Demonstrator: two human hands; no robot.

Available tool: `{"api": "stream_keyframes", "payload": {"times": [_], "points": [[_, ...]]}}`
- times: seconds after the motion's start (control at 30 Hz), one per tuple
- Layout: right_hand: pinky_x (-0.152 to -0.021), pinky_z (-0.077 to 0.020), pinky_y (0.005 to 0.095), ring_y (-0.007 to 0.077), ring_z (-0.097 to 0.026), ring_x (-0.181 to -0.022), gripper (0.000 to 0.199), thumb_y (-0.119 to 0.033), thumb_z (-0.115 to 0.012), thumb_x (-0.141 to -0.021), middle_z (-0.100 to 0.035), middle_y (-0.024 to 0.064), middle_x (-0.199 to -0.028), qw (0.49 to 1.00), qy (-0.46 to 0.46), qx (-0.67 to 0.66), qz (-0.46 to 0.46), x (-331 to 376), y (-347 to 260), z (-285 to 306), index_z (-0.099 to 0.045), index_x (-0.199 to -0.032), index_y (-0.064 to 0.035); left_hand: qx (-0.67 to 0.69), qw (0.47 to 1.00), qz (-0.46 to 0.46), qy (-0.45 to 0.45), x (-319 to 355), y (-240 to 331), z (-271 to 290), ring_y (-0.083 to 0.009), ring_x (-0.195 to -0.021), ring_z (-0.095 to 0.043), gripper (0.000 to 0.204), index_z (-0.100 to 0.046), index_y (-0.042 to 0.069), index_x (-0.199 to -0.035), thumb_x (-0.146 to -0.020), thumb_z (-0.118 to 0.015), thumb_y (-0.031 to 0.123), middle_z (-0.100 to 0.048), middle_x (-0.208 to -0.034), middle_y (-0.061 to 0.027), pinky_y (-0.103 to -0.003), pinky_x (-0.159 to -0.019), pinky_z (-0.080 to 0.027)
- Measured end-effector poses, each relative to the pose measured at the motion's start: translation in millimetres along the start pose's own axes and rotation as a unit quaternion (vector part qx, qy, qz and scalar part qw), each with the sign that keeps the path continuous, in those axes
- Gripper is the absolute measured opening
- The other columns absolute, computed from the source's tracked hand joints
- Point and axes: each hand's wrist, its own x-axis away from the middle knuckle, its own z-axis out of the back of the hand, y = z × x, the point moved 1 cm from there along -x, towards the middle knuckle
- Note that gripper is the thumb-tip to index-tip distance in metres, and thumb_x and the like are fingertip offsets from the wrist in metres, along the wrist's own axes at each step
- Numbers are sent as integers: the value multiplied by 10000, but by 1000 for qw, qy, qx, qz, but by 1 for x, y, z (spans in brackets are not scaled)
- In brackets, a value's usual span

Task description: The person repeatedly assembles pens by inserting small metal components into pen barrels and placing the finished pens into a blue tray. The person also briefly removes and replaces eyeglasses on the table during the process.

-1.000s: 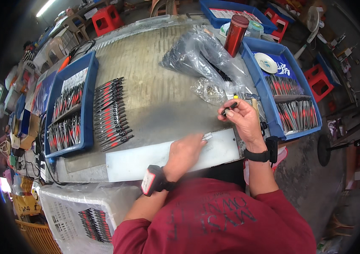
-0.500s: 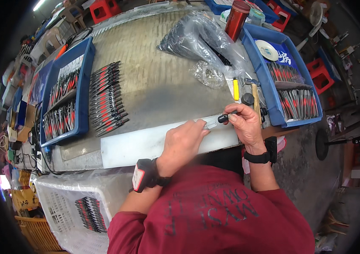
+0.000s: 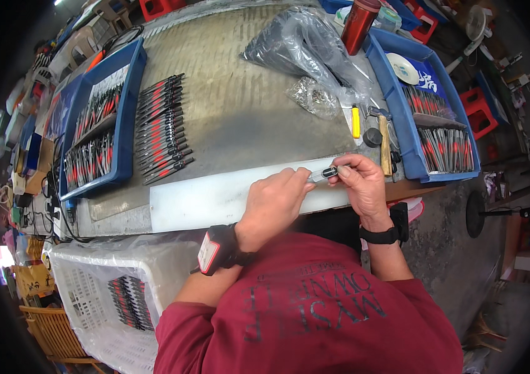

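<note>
Right at the near edge of the counter (image 3: 246, 118), a small silver-and-black piece (image 3: 326, 174) sits pinched between both hands, just above the long white board (image 3: 215, 199) that runs along that edge. The left hand (image 3: 277, 199) curls over the board with its fingertips closed on the piece's pale end, a black wrist device with a red-and-white face strapped behind it; the right hand (image 3: 360, 184) grips the dark end from the other side, fingers bent tight, a black band on that wrist. Just beyond the right hand lie a wooden-handled tool (image 3: 385, 146), a small dark round cap (image 3: 372, 137) and a yellow stick-shaped thing (image 3: 356, 122), close together. Further up the counter, a crumpled clear plastic bag (image 3: 312, 95) lies in front of a bigger grey plastic bag (image 3: 302, 43), and a red metal bottle (image 3: 361, 25) stands upright at the far side. To the right, a blue tray (image 3: 396, 106) holds rows of red-and-black pieces, with a round white disc and a blue sheet with white markings at its far end. Over on the left, a neat row of red-and-black pieces (image 3: 162, 128) lies straight on the counter, beside another blue tray (image 3: 129, 112) filled with the same sort. Down at the lower left, below the counter, a white plastic crate (image 3: 84, 293) under clear film holds a dark bundle of more pieces.
</note>
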Motion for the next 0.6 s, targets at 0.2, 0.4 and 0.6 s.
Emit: {"api": "stream_keyframes", "payload": {"times": [0.2,0.4,0.6], "points": [[-712,-526,273,157,-636,-752,139,-40,-605,-888,-647,88,-926,1000,0,21,3,4,3,-4,-627,-1010,23,0,1000,7,-4,3,-1,-1,-271,-533,-535,173,-553,53,-937,-812,-658,112,-503,-660,-83,-375,-455,-427],[-728,-530,246,142,-645,-805,156,-22,-611,-882,-645,71,-956,996,-36,74,17,8,-8,-4,-639,-1027,25,-6,1000,-2,-12,3,-1,1,-252,-544,-548,159,-535,60,-896,-838,-635,170,-492,-649,-69,-369,-451,-433],[-727,-525,254,159,-642,-823,113,7,-627,-848,-653,92,-934,977,-48,194,80,8,-18,-7,-667,-953,19,5,1000,-15,-27,3,-1,1,-253,-539,-546,170,-551,52,-927,-821,-649,141,-494,-653,-73,-368,-452,-429]]}}
